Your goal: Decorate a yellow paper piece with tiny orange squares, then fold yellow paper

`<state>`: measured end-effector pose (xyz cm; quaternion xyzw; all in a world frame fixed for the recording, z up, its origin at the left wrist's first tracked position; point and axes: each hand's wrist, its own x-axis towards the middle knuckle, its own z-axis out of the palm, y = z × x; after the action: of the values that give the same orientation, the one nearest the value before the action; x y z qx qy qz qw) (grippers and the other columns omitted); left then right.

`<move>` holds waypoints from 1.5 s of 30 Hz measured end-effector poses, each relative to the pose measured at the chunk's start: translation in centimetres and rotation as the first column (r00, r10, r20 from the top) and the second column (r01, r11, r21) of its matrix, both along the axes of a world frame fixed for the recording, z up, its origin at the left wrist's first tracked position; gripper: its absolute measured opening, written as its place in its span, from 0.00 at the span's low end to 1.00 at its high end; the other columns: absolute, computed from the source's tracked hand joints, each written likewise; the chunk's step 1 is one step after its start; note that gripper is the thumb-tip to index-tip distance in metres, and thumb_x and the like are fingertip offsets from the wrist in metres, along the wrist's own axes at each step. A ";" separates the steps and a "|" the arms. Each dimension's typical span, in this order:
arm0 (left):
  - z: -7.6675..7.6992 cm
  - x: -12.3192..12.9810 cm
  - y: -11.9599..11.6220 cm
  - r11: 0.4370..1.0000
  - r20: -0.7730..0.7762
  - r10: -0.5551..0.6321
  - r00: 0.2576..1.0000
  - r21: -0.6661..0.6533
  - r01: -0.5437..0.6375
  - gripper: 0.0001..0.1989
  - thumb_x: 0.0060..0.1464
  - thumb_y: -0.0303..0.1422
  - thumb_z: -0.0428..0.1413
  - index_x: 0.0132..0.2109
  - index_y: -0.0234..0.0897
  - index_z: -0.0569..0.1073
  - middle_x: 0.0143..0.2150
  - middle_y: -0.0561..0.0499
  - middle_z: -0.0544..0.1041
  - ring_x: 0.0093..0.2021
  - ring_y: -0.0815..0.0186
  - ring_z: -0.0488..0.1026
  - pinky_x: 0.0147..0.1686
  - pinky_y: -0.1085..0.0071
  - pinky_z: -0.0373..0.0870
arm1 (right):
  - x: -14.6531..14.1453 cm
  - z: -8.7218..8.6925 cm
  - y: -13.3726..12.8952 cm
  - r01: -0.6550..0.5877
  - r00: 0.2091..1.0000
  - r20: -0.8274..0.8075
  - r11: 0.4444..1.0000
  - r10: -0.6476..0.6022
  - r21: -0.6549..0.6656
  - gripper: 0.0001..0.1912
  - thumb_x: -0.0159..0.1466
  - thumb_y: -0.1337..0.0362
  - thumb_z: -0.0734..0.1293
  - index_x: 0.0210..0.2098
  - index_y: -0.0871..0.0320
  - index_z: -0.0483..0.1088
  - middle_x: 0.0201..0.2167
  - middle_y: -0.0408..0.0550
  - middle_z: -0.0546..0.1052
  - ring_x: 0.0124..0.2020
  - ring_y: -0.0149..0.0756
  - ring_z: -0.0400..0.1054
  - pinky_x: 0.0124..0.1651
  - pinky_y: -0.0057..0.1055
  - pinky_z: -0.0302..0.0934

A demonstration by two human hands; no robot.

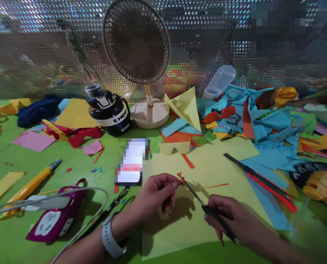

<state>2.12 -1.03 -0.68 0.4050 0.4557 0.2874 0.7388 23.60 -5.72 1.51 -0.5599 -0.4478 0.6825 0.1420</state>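
Note:
My left hand [163, 189] pinches a tiny orange-red paper piece [182, 179] between thumb and fingertips. My right hand [229, 216] is closed around slim black tweezers [218, 220]. Their thin metal tip reaches up and left to the small piece; whether it grips it I cannot tell. Both hands are above a pale yellow paper sheet [163, 242]. A thin orange paper strip [217, 185] lies on the sheet, right of the tweezers' tip. A wider orange strip [188, 161] and a folded yellow paper shape [174, 147] lie farther back.
Left are a yellow utility knife [28, 187], a purple device [61, 216] with a grey cable, and a phone [133, 161]. A black bottle [110, 115] and fan [149, 113] stand behind. A black-and-red cutter [262, 183] and blue paper scraps [275, 128] lie right.

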 end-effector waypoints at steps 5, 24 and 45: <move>0.0 0.0 0.1 1.000 -0.001 -0.015 1.000 0.012 0.015 0.13 0.52 0.42 0.58 0.34 0.35 0.70 0.15 0.58 0.69 0.11 0.77 0.60 0.12 0.81 0.56 | -0.1 -0.2 0.1 0.029 0.999 -0.031 1.000 -0.029 -0.010 0.21 0.53 0.50 0.71 0.23 0.57 0.58 0.18 0.36 0.62 0.19 0.23 0.58 0.21 0.21 0.52; -0.2 -0.1 0.0 1.000 0.007 -0.026 1.000 -0.002 0.026 0.13 0.52 0.42 0.58 0.35 0.35 0.71 0.15 0.58 0.70 0.11 0.77 0.61 0.12 0.82 0.57 | 0.0 -0.8 0.0 0.063 0.995 -0.082 0.998 -0.063 -0.006 0.19 0.52 0.55 0.72 0.23 0.57 0.58 0.18 0.36 0.60 0.19 0.22 0.55 0.21 0.20 0.54; -0.1 -0.1 0.0 1.000 0.039 -0.017 0.999 -0.010 0.018 0.16 0.50 0.44 0.59 0.34 0.35 0.70 0.15 0.58 0.70 0.11 0.78 0.62 0.11 0.84 0.58 | -0.2 -0.6 0.1 0.088 0.994 -0.058 0.996 -0.089 -0.018 0.20 0.49 0.56 0.74 0.22 0.57 0.58 0.17 0.34 0.61 0.19 0.22 0.56 0.20 0.19 0.54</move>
<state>2.06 -1.01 -0.78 0.3993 0.4390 0.2864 0.7522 23.44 -5.66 0.91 -0.5599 -0.4130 0.6952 0.1807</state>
